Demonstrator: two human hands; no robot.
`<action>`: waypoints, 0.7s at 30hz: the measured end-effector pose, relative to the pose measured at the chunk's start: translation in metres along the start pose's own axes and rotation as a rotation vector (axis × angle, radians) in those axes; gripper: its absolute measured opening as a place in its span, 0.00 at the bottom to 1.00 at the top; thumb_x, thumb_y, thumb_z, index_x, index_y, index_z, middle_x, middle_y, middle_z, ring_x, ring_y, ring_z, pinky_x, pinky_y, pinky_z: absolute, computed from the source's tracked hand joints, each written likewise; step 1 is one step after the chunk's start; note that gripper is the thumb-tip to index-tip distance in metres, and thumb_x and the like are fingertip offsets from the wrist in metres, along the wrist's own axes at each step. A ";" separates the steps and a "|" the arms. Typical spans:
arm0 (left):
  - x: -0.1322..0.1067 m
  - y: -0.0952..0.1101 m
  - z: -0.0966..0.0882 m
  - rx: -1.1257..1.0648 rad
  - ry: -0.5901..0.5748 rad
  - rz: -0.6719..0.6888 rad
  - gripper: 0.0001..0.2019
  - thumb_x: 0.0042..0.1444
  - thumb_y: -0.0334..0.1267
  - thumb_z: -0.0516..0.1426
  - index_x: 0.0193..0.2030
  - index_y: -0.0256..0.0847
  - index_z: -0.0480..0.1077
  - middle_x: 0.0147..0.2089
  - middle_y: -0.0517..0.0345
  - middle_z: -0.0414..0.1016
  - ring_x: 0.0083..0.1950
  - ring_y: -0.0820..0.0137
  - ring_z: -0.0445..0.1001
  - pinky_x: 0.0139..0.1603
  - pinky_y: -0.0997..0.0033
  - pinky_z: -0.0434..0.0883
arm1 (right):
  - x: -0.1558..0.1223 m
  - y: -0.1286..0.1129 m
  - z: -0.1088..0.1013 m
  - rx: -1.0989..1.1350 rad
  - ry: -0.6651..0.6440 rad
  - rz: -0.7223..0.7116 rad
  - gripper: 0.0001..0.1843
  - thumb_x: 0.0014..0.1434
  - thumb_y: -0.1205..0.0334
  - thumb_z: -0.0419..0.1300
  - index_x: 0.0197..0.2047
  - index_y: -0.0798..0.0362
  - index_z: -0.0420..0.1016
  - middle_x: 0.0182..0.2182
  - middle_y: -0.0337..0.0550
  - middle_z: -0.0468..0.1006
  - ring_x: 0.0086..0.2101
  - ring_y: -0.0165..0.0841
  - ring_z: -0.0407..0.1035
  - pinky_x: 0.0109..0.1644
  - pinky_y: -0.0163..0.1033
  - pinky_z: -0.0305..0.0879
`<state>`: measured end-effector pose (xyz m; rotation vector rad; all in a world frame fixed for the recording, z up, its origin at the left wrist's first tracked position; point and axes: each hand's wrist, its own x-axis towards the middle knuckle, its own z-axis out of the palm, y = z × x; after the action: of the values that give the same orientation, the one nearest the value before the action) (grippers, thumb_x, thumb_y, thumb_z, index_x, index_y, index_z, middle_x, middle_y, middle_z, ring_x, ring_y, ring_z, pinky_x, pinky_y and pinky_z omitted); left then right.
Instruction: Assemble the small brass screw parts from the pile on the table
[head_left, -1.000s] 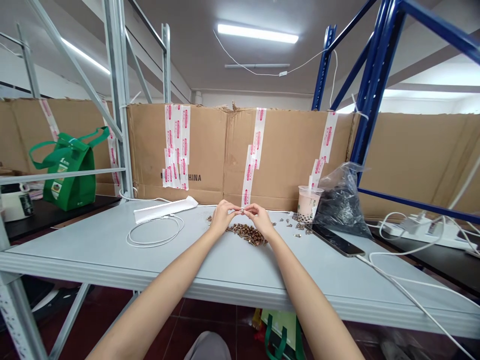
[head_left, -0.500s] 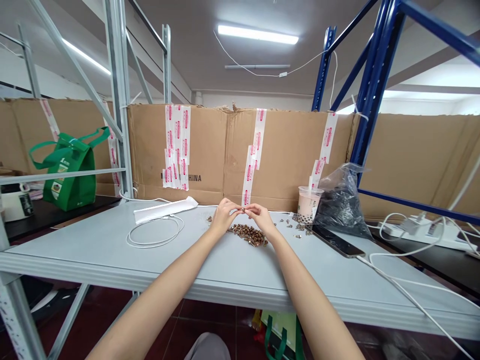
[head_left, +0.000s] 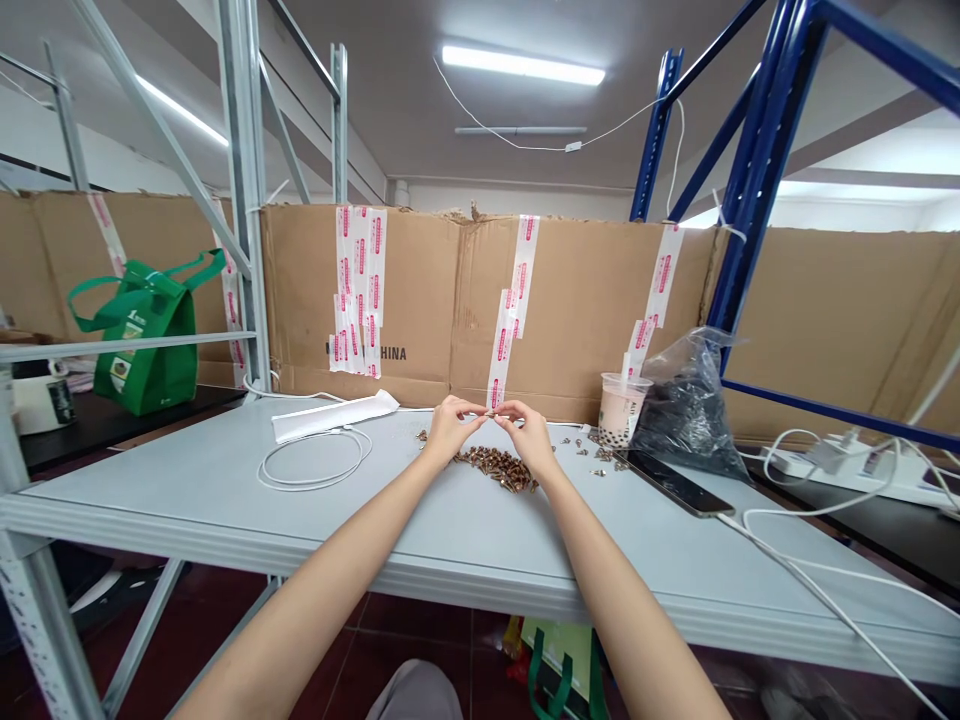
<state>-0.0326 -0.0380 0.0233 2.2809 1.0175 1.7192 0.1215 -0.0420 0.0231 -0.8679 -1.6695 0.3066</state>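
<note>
My left hand and my right hand meet fingertip to fingertip above the table. Both are closed in a pinch on one small bronze-coloured screw, mostly covered by the fingers. Just below and between the wrists lies a heap of similar small screws. A scattered group of loose screws sits to the right of my right hand, near the drink cup. A few more screws show beside my left wrist, partly hidden by it.
On the grey table a white cable lies coiled by a folded white strip. At the right are a bubble tea cup, a black plastic bag and a phone on a cord. Cardboard walls the back.
The view has shifted slightly. Both hands still pinch at the same spot over the heap, with only small finger movement.
</note>
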 end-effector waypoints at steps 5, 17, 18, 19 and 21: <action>-0.001 0.002 0.000 -0.010 -0.010 -0.003 0.07 0.47 0.38 0.58 0.34 0.43 0.74 0.32 0.59 0.75 0.36 0.71 0.65 0.35 0.73 0.63 | 0.000 -0.004 0.000 0.053 -0.012 0.038 0.08 0.48 0.61 0.56 0.31 0.54 0.71 0.31 0.42 0.74 0.32 0.31 0.66 0.41 0.37 0.60; -0.001 0.003 0.002 -0.006 0.011 -0.023 0.07 0.47 0.37 0.59 0.35 0.44 0.74 0.32 0.60 0.75 0.35 0.71 0.65 0.33 0.73 0.62 | -0.001 -0.006 0.001 0.250 -0.073 0.225 0.14 0.47 0.53 0.56 0.31 0.56 0.69 0.25 0.43 0.74 0.29 0.31 0.66 0.31 0.35 0.58; -0.001 0.003 0.002 0.000 0.004 -0.017 0.07 0.47 0.37 0.59 0.35 0.44 0.74 0.32 0.60 0.75 0.34 0.71 0.64 0.33 0.73 0.62 | -0.001 -0.008 0.000 0.262 -0.079 0.255 0.14 0.47 0.52 0.56 0.31 0.56 0.69 0.25 0.43 0.74 0.28 0.31 0.65 0.29 0.35 0.57; -0.001 0.004 0.001 0.006 0.000 -0.013 0.07 0.47 0.37 0.59 0.35 0.44 0.74 0.32 0.61 0.74 0.34 0.71 0.64 0.33 0.73 0.62 | -0.002 -0.011 0.000 0.267 -0.080 0.281 0.15 0.47 0.52 0.56 0.30 0.56 0.70 0.25 0.43 0.74 0.27 0.30 0.65 0.28 0.35 0.57; -0.001 0.004 0.001 0.013 0.006 -0.015 0.07 0.47 0.37 0.59 0.34 0.44 0.74 0.31 0.60 0.74 0.34 0.71 0.64 0.32 0.74 0.62 | -0.002 -0.014 -0.001 0.286 -0.083 0.307 0.15 0.46 0.51 0.56 0.30 0.56 0.70 0.26 0.44 0.75 0.27 0.30 0.64 0.27 0.34 0.56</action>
<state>-0.0301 -0.0414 0.0242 2.2709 1.0473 1.7198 0.1173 -0.0537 0.0306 -0.9012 -1.5178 0.7813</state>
